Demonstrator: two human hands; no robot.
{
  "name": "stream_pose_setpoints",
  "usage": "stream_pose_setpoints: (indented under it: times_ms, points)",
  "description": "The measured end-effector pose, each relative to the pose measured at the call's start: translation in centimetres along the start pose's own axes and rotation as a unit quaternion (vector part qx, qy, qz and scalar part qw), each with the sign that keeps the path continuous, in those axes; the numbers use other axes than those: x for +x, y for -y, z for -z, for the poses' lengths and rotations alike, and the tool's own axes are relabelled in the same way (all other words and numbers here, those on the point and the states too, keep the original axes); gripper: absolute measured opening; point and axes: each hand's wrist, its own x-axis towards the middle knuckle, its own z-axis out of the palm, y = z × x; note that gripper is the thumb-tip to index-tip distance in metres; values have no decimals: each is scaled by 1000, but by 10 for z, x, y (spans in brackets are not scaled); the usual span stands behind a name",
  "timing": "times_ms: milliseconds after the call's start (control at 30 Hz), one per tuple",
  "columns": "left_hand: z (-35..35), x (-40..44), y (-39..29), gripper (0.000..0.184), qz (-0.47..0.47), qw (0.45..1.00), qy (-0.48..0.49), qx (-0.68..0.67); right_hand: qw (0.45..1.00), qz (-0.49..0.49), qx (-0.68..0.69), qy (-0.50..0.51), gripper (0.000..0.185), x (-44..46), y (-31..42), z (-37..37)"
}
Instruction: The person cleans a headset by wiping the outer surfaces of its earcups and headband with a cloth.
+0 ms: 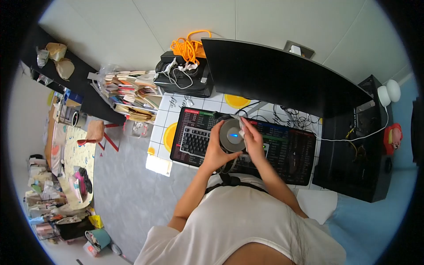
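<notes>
Over the desk I hold what looks like a headset [230,136], its round grey ear cup facing up with a small blue light on it. My left hand [214,152] wraps round the cup's left side, thumb along the lower edge. At the right side, my right hand [255,143] presses a crumpled pale wipe [241,128] against the cup's rim; the fingers partly hide it. A dark curved part of the headset shows below the cup. Beneath lie a black keyboard [194,142] with a light frame and a dark printed desk mat [291,154].
A wide curved monitor [282,75] stands behind the mat, with tangled cables [291,117] under it. To the right is a black computer case [353,159]. An orange cord [190,49] lies on a black box at the back left, near stacked papers [132,90].
</notes>
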Motion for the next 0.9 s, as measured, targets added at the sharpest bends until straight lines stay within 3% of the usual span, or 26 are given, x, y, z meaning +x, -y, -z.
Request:
stream_pose_setpoints:
  times_ms: [33,100,267,333,400,467,533,700,800,900]
  points:
    - [-1,0,2,105,2,999,-31,7,997,53,3,-57,39,-10,-5,-10]
    - [-5,-2,-1,105,-1,999,-30,27,997,-15,32,-69,40,-24,-5,-12]
    - [-4,-6,-8,103,-31,998,-15,54,989,-78,126,6,43,0,-1,-3]
    - [-3,-8,-4,104,-15,998,-33,47,970,-131,206,-15,46,-10,7,-12]
    - [-6,-11,-5,104,-9,998,-60,29,975,-125,174,-58,47,-12,-4,-16]
    - [1,-8,-2,106,-59,998,-20,27,985,-69,147,-51,45,-12,-10,-7]
    - [19,1,-7,106,-76,996,53,-4,984,-88,150,-23,41,-3,10,6]
    - [61,24,-9,109,-118,986,115,-10,996,-48,37,69,38,8,41,21]
    - [81,40,-19,103,-210,949,194,133,994,-44,29,100,37,7,41,14]
    - [83,53,-24,102,-236,925,242,171,994,-42,24,97,37,4,37,9]
